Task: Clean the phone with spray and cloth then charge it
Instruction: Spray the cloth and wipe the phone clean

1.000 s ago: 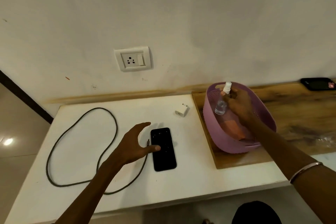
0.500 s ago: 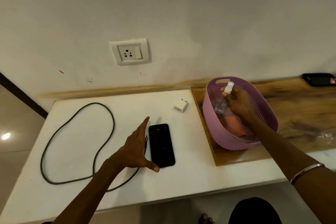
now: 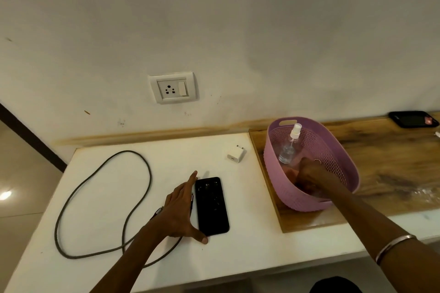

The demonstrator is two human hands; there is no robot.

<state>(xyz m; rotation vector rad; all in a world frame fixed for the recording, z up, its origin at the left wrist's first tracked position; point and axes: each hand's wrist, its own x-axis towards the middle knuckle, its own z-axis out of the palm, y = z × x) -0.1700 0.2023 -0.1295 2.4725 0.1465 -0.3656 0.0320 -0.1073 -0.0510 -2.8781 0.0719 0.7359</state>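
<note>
The black phone (image 3: 212, 206) lies face up on the white table (image 3: 250, 250). My left hand (image 3: 181, 209) rests open beside it, fingers along its left edge and thumb at its lower corner. My right hand (image 3: 309, 173) is down inside the purple basket (image 3: 302, 200), fingers curled over an orange cloth (image 3: 292, 173); its grip is hidden. A clear spray bottle (image 3: 289, 147) with a white nozzle leans in the basket, just left of that hand and free of it. The grey cable (image 3: 129, 152) loops to the left, and a white charger plug (image 3: 236, 153) lies behind the phone.
A wall socket (image 3: 173, 88) sits above the table's back edge. The basket stands on a wooden board (image 3: 385, 150) to the right. A second dark phone (image 3: 413, 119) lies at the board's far end. The table's front edge runs close to me.
My right hand let go of the spray bottle and dropped lower into the basket onto the cloth. My left hand shifted from over the phone to its left edge.
</note>
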